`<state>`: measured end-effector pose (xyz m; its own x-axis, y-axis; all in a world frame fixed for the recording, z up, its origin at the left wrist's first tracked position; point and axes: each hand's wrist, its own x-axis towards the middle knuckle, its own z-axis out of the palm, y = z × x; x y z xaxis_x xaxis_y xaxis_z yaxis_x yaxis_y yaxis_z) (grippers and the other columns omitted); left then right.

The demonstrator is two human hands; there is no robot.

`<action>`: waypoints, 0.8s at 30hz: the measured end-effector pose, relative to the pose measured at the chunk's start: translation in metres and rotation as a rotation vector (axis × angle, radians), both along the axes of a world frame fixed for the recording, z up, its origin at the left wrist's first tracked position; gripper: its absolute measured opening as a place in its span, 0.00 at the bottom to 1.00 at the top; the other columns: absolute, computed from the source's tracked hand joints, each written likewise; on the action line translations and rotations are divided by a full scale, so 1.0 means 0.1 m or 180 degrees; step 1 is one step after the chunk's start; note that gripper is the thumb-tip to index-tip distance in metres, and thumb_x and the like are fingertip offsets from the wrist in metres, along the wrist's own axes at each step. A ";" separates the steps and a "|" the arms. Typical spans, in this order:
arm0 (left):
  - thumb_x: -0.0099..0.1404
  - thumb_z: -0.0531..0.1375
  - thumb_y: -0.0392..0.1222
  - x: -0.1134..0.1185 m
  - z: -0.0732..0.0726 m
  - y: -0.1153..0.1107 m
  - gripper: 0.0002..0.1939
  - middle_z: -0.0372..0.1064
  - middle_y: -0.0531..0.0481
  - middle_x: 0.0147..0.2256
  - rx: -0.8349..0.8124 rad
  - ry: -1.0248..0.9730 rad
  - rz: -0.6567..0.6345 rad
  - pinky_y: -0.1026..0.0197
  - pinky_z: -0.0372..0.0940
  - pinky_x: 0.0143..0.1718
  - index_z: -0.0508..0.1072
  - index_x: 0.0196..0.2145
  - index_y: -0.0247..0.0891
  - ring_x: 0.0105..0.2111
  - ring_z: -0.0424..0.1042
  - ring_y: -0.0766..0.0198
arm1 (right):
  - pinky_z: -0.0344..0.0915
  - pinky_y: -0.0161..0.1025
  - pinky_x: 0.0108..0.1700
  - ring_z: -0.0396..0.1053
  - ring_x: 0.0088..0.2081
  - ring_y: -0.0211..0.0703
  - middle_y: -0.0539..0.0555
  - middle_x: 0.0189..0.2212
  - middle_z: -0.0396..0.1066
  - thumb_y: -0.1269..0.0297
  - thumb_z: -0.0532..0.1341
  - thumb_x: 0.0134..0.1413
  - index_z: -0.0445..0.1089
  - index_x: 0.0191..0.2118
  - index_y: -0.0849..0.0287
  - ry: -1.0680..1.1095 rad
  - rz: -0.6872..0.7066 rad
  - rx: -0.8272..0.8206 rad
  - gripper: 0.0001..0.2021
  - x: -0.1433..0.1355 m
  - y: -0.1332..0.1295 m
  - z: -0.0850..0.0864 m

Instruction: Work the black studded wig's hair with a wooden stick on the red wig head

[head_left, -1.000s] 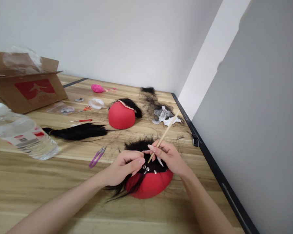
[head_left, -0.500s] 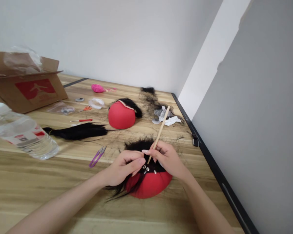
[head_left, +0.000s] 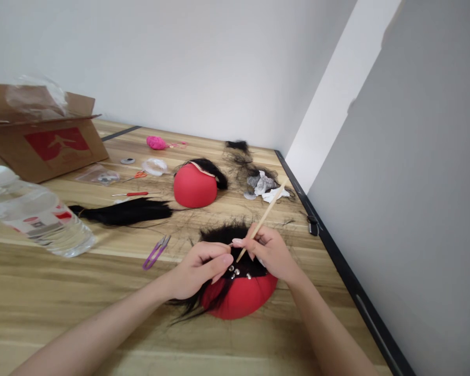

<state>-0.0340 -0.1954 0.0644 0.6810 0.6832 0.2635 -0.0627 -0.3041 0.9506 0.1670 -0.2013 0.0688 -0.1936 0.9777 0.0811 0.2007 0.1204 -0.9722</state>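
Where black hair (head_left: 220,233) ends, the nearer dome (head_left: 241,300) is red.

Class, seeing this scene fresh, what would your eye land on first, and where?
First, the nearer red dome, front centre, partly covered by black hair with shiny studs. Over it, the right hand holds a slanting wooden stick, close beside the left hand. A second red dome stands farther back, slightly left.

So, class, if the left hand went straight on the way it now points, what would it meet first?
Probably the slender pale wooden stick held in the right hand, with that hand close behind. Depth is hard to judge in this view, so the right hand might come first.
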 end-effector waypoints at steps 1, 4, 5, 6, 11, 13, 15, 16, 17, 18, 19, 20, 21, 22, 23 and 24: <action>0.71 0.53 0.60 0.00 0.00 0.00 0.30 0.55 0.55 0.19 0.0005 0.0008 -0.0004 0.63 0.52 0.27 0.58 0.18 0.37 0.22 0.55 0.69 | 0.59 0.33 0.25 0.62 0.22 0.35 0.45 0.18 0.63 0.47 0.67 0.53 0.66 0.26 0.57 -0.0002 0.0058 -0.0007 0.19 0.01 -0.01 0.02; 0.71 0.53 0.59 0.00 0.01 0.00 0.30 0.55 0.56 0.19 0.0025 0.0018 -0.0015 0.64 0.52 0.27 0.58 0.18 0.36 0.22 0.55 0.69 | 0.62 0.34 0.28 0.64 0.24 0.36 0.46 0.20 0.65 0.49 0.64 0.58 0.70 0.28 0.58 -0.0158 0.0247 0.0027 0.17 0.06 -0.05 0.12; 0.71 0.53 0.59 0.00 0.01 0.00 0.30 0.55 0.56 0.19 0.0032 0.0018 -0.0020 0.64 0.52 0.27 0.59 0.18 0.36 0.22 0.55 0.69 | 0.62 0.34 0.28 0.64 0.25 0.36 0.47 0.21 0.67 0.49 0.64 0.59 0.71 0.29 0.58 -0.0253 0.0321 0.0050 0.17 0.09 -0.07 0.16; 0.71 0.53 0.59 0.00 0.01 0.00 0.30 0.55 0.55 0.19 0.0039 0.0019 -0.0025 0.64 0.52 0.27 0.59 0.18 0.36 0.22 0.56 0.69 | 0.63 0.33 0.28 0.65 0.25 0.36 0.48 0.22 0.69 0.50 0.63 0.60 0.73 0.30 0.59 -0.0335 0.0405 0.0071 0.16 0.11 -0.10 0.20; 0.72 0.53 0.59 -0.01 0.01 0.02 0.31 0.56 0.55 0.20 0.0099 0.0032 -0.0055 0.64 0.53 0.27 0.60 0.18 0.36 0.23 0.56 0.69 | 0.69 0.42 0.49 0.73 0.35 0.40 0.52 0.32 0.76 0.60 0.62 0.63 0.78 0.33 0.57 -0.0714 0.1109 0.0581 0.10 0.24 -0.23 0.40; 0.72 0.53 0.59 -0.01 0.01 0.02 0.31 0.56 0.55 0.20 0.0112 0.0038 -0.0053 0.64 0.53 0.28 0.60 0.18 0.36 0.23 0.56 0.69 | 0.66 0.45 0.56 0.73 0.37 0.41 0.52 0.32 0.77 0.63 0.62 0.63 0.78 0.33 0.55 -0.0980 0.1204 0.0782 0.09 0.27 -0.28 0.46; 0.72 0.53 0.59 -0.01 0.01 0.01 0.31 0.56 0.55 0.20 0.0118 0.0050 -0.0050 0.64 0.53 0.27 0.60 0.18 0.36 0.23 0.56 0.69 | 0.67 0.45 0.56 0.73 0.37 0.42 0.52 0.32 0.77 0.62 0.63 0.63 0.78 0.34 0.54 -0.1212 0.1194 0.0853 0.08 0.28 -0.33 0.51; 0.72 0.52 0.60 -0.01 0.01 0.01 0.31 0.56 0.55 0.20 0.0121 0.0051 -0.0049 0.63 0.53 0.27 0.60 0.17 0.36 0.23 0.56 0.69 | 0.68 0.45 0.56 0.74 0.37 0.42 0.52 0.33 0.77 0.62 0.63 0.63 0.79 0.36 0.53 -0.1306 0.1207 0.0848 0.07 0.28 -0.35 0.53; 0.71 0.52 0.60 -0.01 0.01 0.01 0.31 0.56 0.55 0.20 0.0123 0.0051 -0.0049 0.63 0.53 0.27 0.60 0.17 0.36 0.23 0.56 0.69 | 0.67 0.46 0.57 0.74 0.38 0.42 0.52 0.34 0.78 0.61 0.62 0.63 0.79 0.37 0.52 -0.1383 0.1245 0.0810 0.07 0.28 -0.37 0.54; 0.71 0.52 0.60 -0.01 0.01 0.01 0.31 0.56 0.55 0.20 0.0125 0.0049 -0.0047 0.63 0.53 0.27 0.60 0.17 0.36 0.23 0.56 0.68 | 0.65 0.47 0.60 0.75 0.38 0.42 0.51 0.36 0.79 0.61 0.62 0.64 0.80 0.39 0.51 -0.1432 0.1288 0.0751 0.08 0.28 -0.38 0.55; 0.71 0.52 0.61 -0.01 0.01 0.01 0.31 0.56 0.55 0.20 0.0126 0.0047 -0.0044 0.63 0.53 0.27 0.60 0.17 0.36 0.23 0.57 0.68 | 0.63 0.48 0.62 0.75 0.39 0.42 0.51 0.37 0.80 0.60 0.61 0.64 0.80 0.40 0.50 -0.1446 0.1298 0.0707 0.09 0.28 -0.39 0.55; 0.71 0.52 0.61 -0.01 0.01 0.01 0.31 0.56 0.55 0.20 0.0124 0.0046 -0.0039 0.63 0.53 0.27 0.60 0.17 0.36 0.23 0.57 0.68 | 0.61 0.49 0.64 0.76 0.40 0.42 0.50 0.37 0.80 0.60 0.61 0.65 0.80 0.41 0.50 -0.1427 0.1273 0.0698 0.09 0.29 -0.39 0.55; 0.71 0.52 0.61 -0.01 0.01 0.01 0.31 0.56 0.55 0.20 0.0119 0.0047 -0.0035 0.63 0.53 0.27 0.60 0.17 0.36 0.23 0.57 0.68 | 0.60 0.50 0.65 0.77 0.40 0.43 0.50 0.38 0.81 0.60 0.61 0.65 0.80 0.42 0.49 -0.1379 0.1215 0.0725 0.09 0.29 -0.39 0.54; 0.71 0.52 0.60 -0.01 0.01 0.01 0.31 0.56 0.55 0.20 0.0112 0.0050 -0.0032 0.63 0.53 0.27 0.60 0.17 0.36 0.23 0.57 0.68 | 0.60 0.51 0.65 0.77 0.41 0.43 0.49 0.39 0.81 0.59 0.61 0.64 0.80 0.42 0.49 -0.1307 0.1146 0.0771 0.09 0.30 -0.38 0.52; 0.71 0.53 0.60 -0.01 0.01 0.01 0.31 0.56 0.55 0.20 0.0103 0.0052 -0.0031 0.63 0.53 0.27 0.60 0.17 0.36 0.23 0.57 0.68 | 0.61 0.52 0.65 0.78 0.41 0.44 0.49 0.40 0.82 0.59 0.61 0.64 0.81 0.42 0.48 -0.1234 0.1079 0.0816 0.09 0.32 -0.36 0.51; 0.71 0.53 0.60 -0.01 0.01 0.01 0.31 0.56 0.54 0.20 0.0093 0.0052 -0.0032 0.63 0.52 0.27 0.60 0.18 0.36 0.23 0.56 0.68 | 0.63 0.52 0.64 0.78 0.41 0.45 0.49 0.40 0.82 0.59 0.62 0.64 0.81 0.41 0.48 -0.1164 0.1024 0.0844 0.09 0.33 -0.34 0.50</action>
